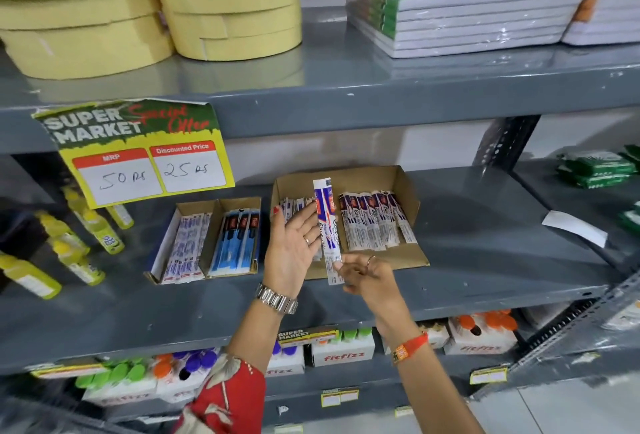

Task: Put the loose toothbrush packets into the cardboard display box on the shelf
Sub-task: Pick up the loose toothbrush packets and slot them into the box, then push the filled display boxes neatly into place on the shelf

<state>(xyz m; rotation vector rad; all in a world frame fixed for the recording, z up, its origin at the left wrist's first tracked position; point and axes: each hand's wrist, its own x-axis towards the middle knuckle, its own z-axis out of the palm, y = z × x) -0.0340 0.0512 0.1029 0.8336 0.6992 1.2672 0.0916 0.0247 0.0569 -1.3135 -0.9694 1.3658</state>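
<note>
Toothbrush packet [328, 229] stands nearly upright over the front of the cardboard display box [349, 177], long axis vertical, top end tipped slightly away; its blue script is too blurred to read. The right hand [367, 272] pinches its lower end between fingertips. The left hand [294, 243], fingers spread and flat, rests against the packet's left side, hiding part of the box's left row. Right of the packet, a row of matching packets [377, 220] lies in the box. Left of the box, an offer sign [138, 153] reads "SUPER MARKET", "MRP 50", "Discounted Price 25". Below, cartons [343, 352] read "fitfizz".
</note>
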